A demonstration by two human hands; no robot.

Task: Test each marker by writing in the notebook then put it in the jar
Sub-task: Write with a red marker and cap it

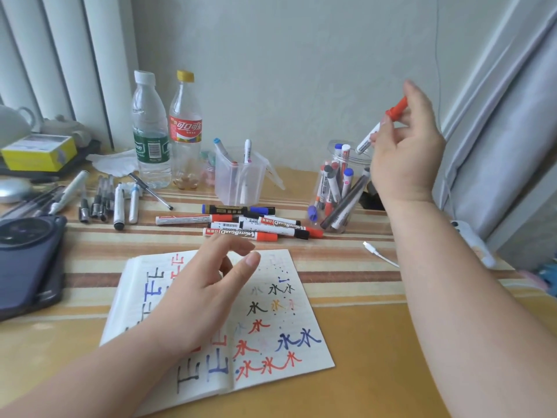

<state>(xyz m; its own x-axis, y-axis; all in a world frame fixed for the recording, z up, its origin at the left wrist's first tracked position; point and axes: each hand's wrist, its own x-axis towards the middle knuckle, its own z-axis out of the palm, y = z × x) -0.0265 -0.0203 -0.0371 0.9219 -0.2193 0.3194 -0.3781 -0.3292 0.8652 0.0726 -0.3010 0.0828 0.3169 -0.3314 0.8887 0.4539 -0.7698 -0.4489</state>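
Note:
My right hand [407, 149] holds a white marker with a red cap [380, 125] tilted, its lower end just above the mouth of the clear plastic jar [337, 188]. The jar stands at the right and holds several markers. My left hand [208, 285] hovers over the open notebook [271, 327] with relaxed, slightly curled fingers and holds nothing. The notebook pages carry black, red and blue characters. A pile of whiteboard markers [256, 226] lies on the table between notebook and jar.
Two plastic bottles [167, 131] stand at the back. A clear cup [239, 173] beside them holds pens. More pens [102, 200] lie at the left, near a dark phone [27, 260]. A white cable [379, 253] lies to the right of the notebook.

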